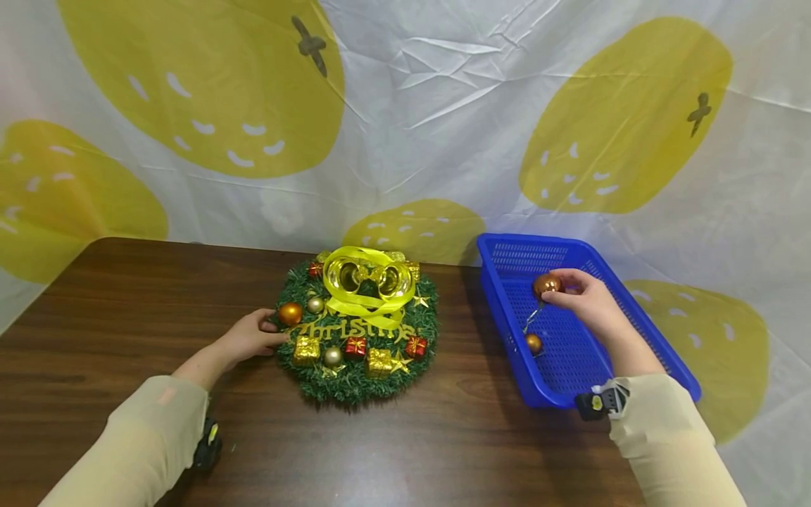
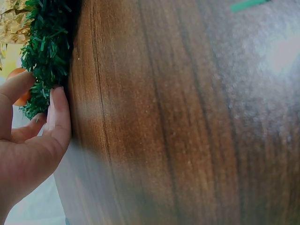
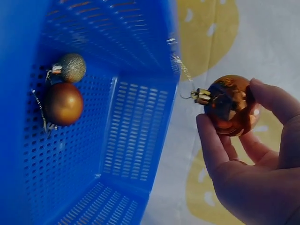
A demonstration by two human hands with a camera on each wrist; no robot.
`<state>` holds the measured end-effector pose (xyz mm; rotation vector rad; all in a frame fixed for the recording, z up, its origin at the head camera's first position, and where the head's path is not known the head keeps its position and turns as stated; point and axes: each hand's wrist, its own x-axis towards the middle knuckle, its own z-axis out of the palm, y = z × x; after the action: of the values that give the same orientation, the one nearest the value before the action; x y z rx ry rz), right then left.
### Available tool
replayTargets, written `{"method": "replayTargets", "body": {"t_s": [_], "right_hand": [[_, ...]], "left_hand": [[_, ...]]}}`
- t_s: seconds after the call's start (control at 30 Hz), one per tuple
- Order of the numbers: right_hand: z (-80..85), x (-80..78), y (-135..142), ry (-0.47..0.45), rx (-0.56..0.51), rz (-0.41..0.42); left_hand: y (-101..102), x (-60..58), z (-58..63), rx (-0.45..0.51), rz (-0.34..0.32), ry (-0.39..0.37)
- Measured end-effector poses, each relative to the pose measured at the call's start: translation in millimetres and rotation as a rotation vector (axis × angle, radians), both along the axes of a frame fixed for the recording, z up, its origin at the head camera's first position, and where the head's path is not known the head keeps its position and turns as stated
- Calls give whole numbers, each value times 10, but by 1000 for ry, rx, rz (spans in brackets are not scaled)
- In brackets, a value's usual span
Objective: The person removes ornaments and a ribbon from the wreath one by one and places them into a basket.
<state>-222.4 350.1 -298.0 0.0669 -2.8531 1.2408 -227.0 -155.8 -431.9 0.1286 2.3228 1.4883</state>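
Note:
A green tinsel Christmas wreath [image 1: 355, 389] lies on the table. My left hand [image 1: 250, 336] holds its left edge, beside an orange bauble [image 1: 290, 313] on the wreath. In the left wrist view, the thumb [image 2: 16, 86] lies over the greenery and the fingers are at its outer side. Above the blue basket [image 1: 579, 355], my right hand [image 1: 592, 306] pinches a shiny copper bauble [image 3: 232, 105] between thumb and fingers. A thin silvery string [image 3: 180, 63] trails from its gold cap. Inside the basket are a matte copper bauble [image 3: 63, 104] and a glittery gold bauble [image 3: 73, 68].
Gold lettering [image 1: 355, 329], a yellow ribbon bow [image 1: 367, 310], red and gold gift boxes [image 1: 307, 350] and gold stars [image 1: 400, 362] decorate the wreath. The dark wooden table [image 1: 380, 458] meets a white curtain [image 1: 443, 141] with yellow fruit prints at the back.

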Motion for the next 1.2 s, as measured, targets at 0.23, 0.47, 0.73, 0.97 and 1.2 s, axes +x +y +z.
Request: {"method": "replayTargets", "body": {"t_s": [0.23, 0.47, 0.73, 0.97, 1.2], "right_hand": [[-41, -3, 28, -88, -9, 20], [-59, -2, 36, -155, -44, 39], [-63, 18, 30, -233, 2, 44], [38, 22, -141, -197, 3, 32], [117, 32, -543, -98, -70, 112]], "left_hand": [[3, 2, -2, -1, 1, 0], [2, 4, 7, -4, -1, 1], [0, 7, 10, -11, -2, 4], [2, 1, -1, 2, 3, -2], [-1, 3, 4, -2, 4, -1]]}}
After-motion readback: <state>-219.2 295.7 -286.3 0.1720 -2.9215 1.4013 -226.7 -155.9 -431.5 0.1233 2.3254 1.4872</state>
